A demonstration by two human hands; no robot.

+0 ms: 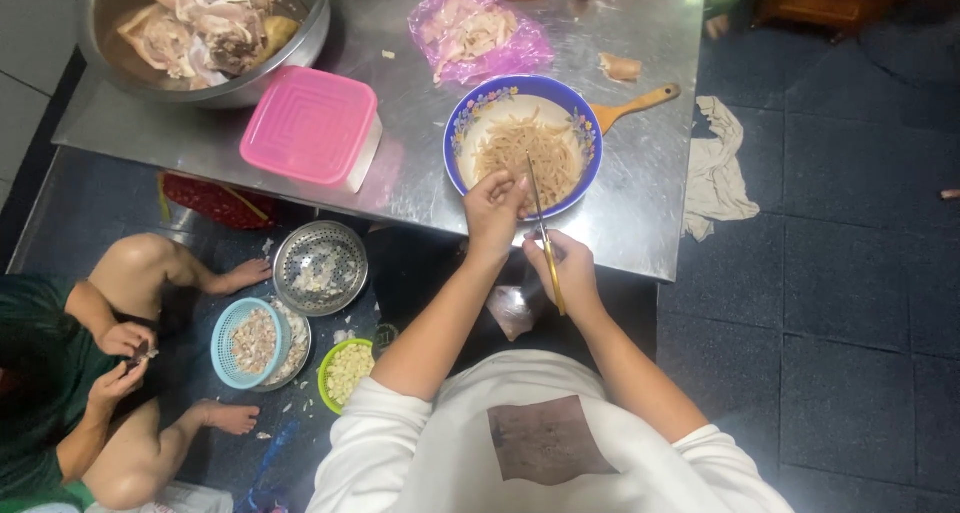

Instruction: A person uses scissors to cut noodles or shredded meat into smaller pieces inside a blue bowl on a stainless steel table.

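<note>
Dark floor tiles spread under a steel worktop (640, 223), and the blue-rimmed bowl (524, 145) near its front edge serves as the landmark. Nearest the camera, below the bowl, the person in a white top has both forearms raised toward it. The right hand (562, 273), just below the bowl's rim, has its grip closed around the handle of a knife (545, 238), whose thin blade rises over the bowl. The left hand (493, 211), at the bowl's near rim beside the blade, has its fingers pinched on something small; what it is cannot be told. Inside the bowl lies a heap of pale shredded strips (527, 153).

Left of and below the bowl, on the floor, stand a metal colander (321, 268), a blue basket (250, 341) and a green bowl (346, 372), with another person sitting beside them.

Right of the bowl a wooden handle (640, 103) sticks out from behind it. Left of the bowl rests a pink-lidded box (312, 126). Beyond the bowl lies a pink bag (478, 28) of pale pieces, and far to its left a large metal basin (205, 33) of meat.
</note>
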